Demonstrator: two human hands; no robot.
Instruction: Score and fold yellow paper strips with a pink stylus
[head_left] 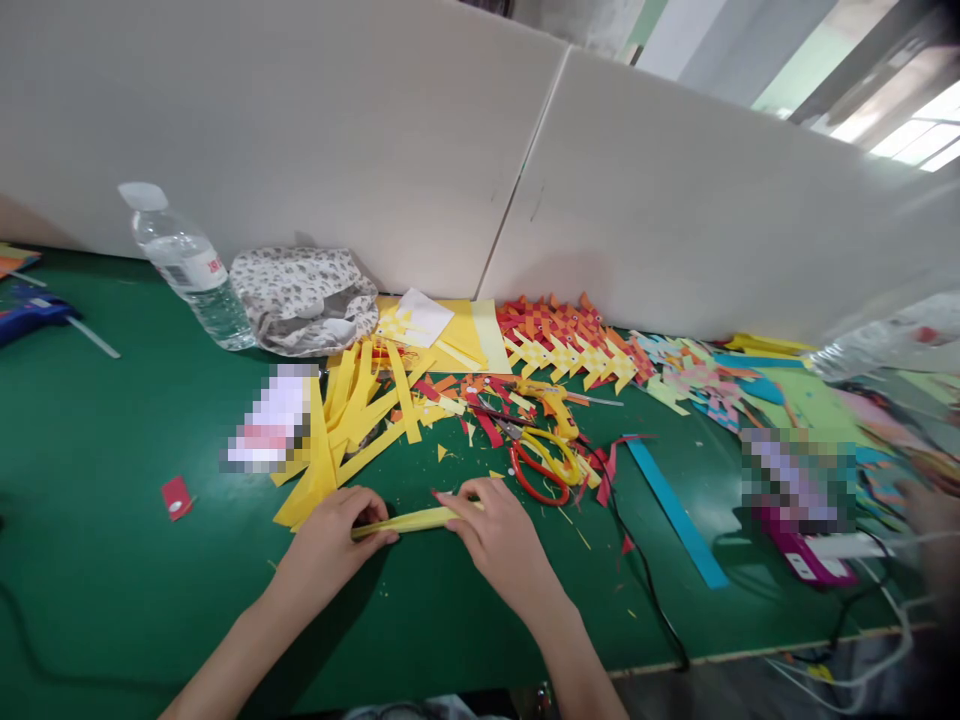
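Note:
A narrow yellow paper strip (420,520) is stretched level between my two hands, just above the green table. My left hand (341,528) pinches its left end between thumb and fingers. At the other end, my right hand (491,530) grips it with thumb and forefinger. Just beyond my left hand lies a loose pile of yellow paper strips (352,410). Scissors (540,460) with red and yellow handles rest past my right hand, beside a yellow glue gun (551,400).
Woven red and yellow paper pieces (562,340) line the partition, near a patterned cloth bag (304,300) and a water bottle (191,270). A blue paper strip (675,510) and a black cable (637,560) lie on the right. Another person's hand (930,520) shows at the far right.

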